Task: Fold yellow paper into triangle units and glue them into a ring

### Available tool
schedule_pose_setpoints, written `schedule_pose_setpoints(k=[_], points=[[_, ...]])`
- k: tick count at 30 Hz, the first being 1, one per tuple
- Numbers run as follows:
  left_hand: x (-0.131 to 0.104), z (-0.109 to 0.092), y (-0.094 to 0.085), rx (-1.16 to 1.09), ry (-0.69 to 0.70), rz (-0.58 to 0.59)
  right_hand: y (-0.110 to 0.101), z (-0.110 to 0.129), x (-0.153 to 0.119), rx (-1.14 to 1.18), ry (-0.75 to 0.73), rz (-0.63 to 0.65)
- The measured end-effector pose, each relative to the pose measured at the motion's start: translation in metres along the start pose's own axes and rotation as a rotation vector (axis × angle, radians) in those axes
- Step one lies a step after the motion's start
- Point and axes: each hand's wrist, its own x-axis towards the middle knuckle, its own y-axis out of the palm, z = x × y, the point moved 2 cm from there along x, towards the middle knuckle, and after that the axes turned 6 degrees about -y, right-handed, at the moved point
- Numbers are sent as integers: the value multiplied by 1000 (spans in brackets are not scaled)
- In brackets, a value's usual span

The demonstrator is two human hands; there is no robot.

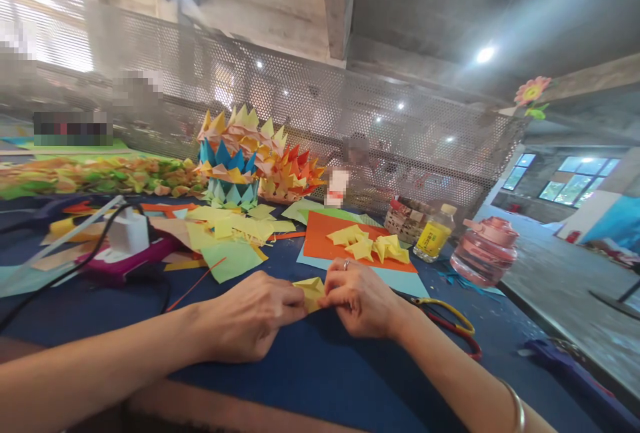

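Between my two hands is a small piece of folded yellow paper [311, 292], just above the blue tabletop [320, 380]. My left hand [255, 316] pinches its left edge, while the fingers of my right hand [361, 296] are closed on its right side. Part of the paper is hidden behind my fingers. Just beyond my right hand, several folded yellow paper pieces [369, 244] rest on an orange sheet [317, 233]. Under that sheet lies a light blue sheet [400, 278]. Scissors [453, 323] with yellow and red handles lie beside my right forearm.
Paper-point crowns [235, 160] stand at the back near a mesh partition [300, 93]. Loose paper sheets [230, 256] and a purple power strip [115, 263] lie left. A yellow-labelled bottle [434, 236], a pink water jug [484, 251] and a dark blue tool [575, 373] are right.
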Motion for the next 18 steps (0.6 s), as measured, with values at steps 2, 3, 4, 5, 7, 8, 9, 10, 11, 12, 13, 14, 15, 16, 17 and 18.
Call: schedule_pose_setpoints(k=[2,3,4,5,7,8,9,10,11,12,13,14,15,16,17,18], points=[[0,0,-1,4,6,-18,1,-3,-1,61,34,-68],[0,0,-1,8,9,-26,2,-5,-1,86,58,-99],[0,0,-1,13,11,-33,3,-8,-2,108,85,-121],[0,0,-1,19,11,-36,5,-11,-3,126,112,-127],[0,0,0,32,9,-37,9,-16,-4,163,153,-88],[0,0,0,37,8,-37,11,-18,-5,183,166,-59],[0,0,0,41,7,-37,12,-19,-5,200,178,-36],[0,1,-1,43,6,-37,13,-20,-6,210,188,-21],[0,1,-1,42,4,-35,13,-20,-6,216,198,-15],[0,1,-1,38,2,-34,12,-20,-6,222,207,-20],[0,1,-1,32,-3,-32,11,-20,-5,227,214,-29],[0,1,-2,26,-10,-28,9,-20,-5,232,214,-36],[1,2,-2,20,-17,-26,7,-20,-5,235,210,-41],[1,2,-1,13,-26,-26,5,-20,-4,234,205,-43],[1,3,-1,6,-36,-28,4,-20,-4,227,202,-43],[1,4,-1,-3,-47,-31,2,-20,-4,215,204,-42]])
